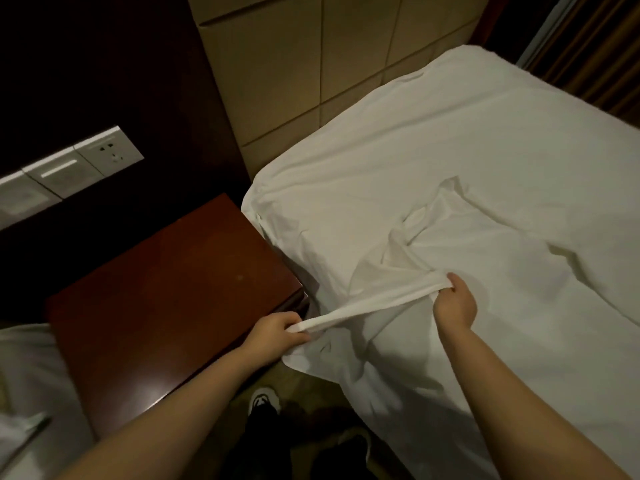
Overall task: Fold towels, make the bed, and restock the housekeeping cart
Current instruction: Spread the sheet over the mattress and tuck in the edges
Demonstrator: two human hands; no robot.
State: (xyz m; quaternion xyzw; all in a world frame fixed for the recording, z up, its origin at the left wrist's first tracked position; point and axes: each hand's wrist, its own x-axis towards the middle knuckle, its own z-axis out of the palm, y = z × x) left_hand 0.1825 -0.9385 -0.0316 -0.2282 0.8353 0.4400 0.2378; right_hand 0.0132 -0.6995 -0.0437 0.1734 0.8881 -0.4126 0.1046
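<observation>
Just below the front right corner of the glossy reddish-brown wooden bedside table (173,289), a black-and-white shoe (265,398) stands on the dim floor, and two bare forearms reach forward from either side of it. To the table's left, at the near edge of the view, lies a heap of rumpled white fabric (24,375). The left hand (277,332) hovers right at the table's front right corner, its fingers curled tightly round one end of a taut, twisted band of cloth (363,310). That band is the gathered edge of the white cotton bed sheet (450,188). The right hand (455,301), further to the right of the table and a little beyond the left hand, clenches the band's other end, so the cloth runs stretched in a straight line between the two fists. Below the band a loose flap of the sheet hangs down towards the floor, just right of the table. The rest of the sheet lies spread wide to the table's right, mostly smooth, with a knot of creases and raised folds just beyond the right hand. Its far left corner is rounded and sits beside the table's back right corner. Behind the table, a row of pale grey wall switches and a power socket (69,168) is set into a dark wood wall panel (104,64). Right of that panel, behind the sheet, rises a beige wall of large square panels (294,81), and farthest right of the table hangs a brown striped curtain (595,46).
</observation>
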